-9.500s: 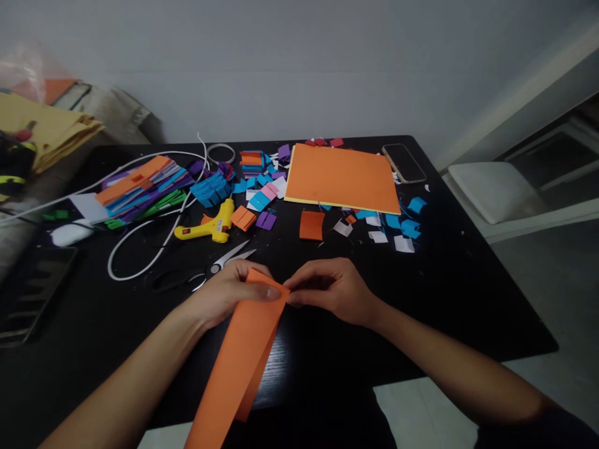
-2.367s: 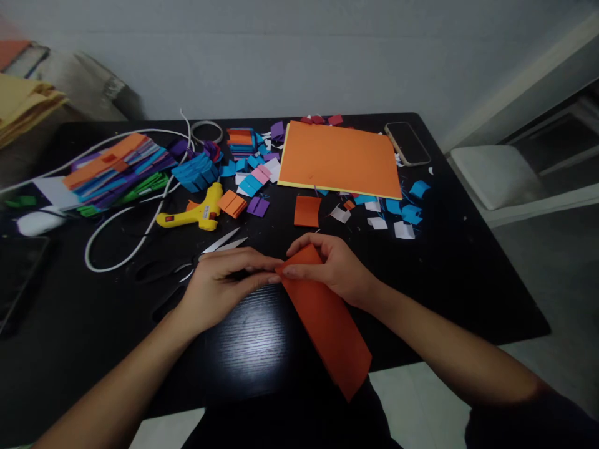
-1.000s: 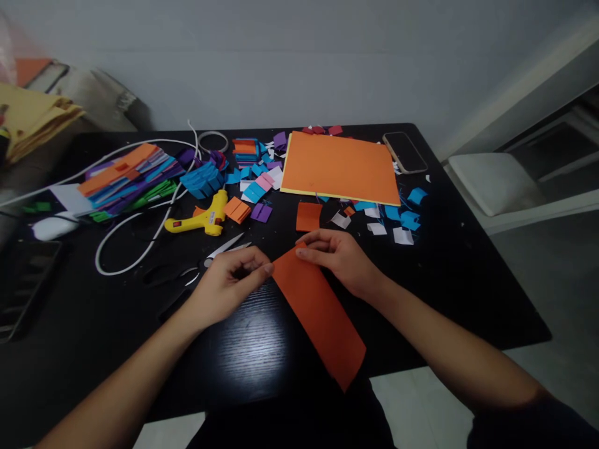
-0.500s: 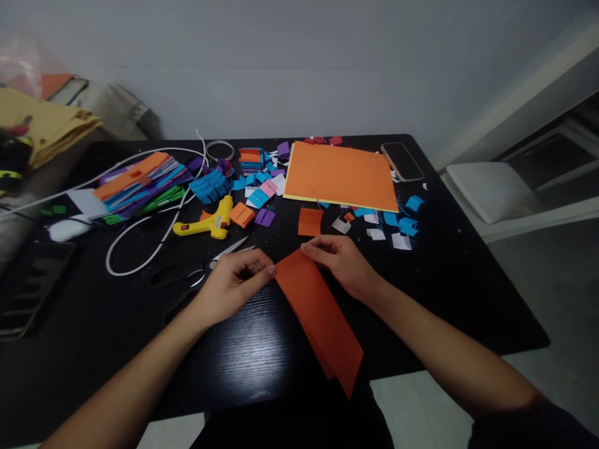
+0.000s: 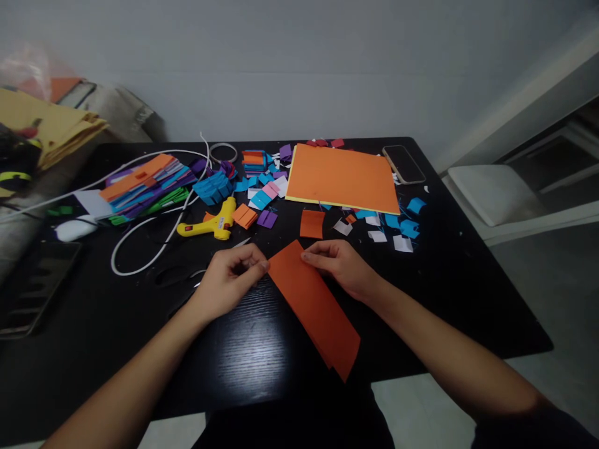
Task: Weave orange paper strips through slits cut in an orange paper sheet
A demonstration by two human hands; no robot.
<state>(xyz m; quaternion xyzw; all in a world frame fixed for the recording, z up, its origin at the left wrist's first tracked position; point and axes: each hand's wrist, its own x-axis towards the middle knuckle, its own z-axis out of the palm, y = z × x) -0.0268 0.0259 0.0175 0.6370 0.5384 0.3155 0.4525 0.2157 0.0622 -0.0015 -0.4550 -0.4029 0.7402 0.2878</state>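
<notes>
A long folded strip of orange paper (image 5: 316, 305) slants from the table's middle toward its front edge. My left hand (image 5: 234, 274) pinches its upper left corner between thumb and fingers. On the strip's upper right edge, my right hand (image 5: 344, 265) grips it between thumb and fingertips. Just beyond my hands lies a small orange paper piece (image 5: 311, 224). Scissors (image 5: 199, 273) lie partly hidden behind my left hand. A yellow glue gun (image 5: 210, 226) rests farther back on the left.
Orange and yellow sheets (image 5: 344, 178) lie at the back of the black table (image 5: 444, 299), near a phone (image 5: 404, 164). Stacked colored papers (image 5: 147, 184), a white cable (image 5: 115, 249), a mouse (image 5: 75, 229) and a dark tray (image 5: 35, 290) are on the left.
My left hand has shifted slightly left. The strip's upper end now shows more beyond my right fingers, and its lower end has moved up a little. The view has moved slightly.
</notes>
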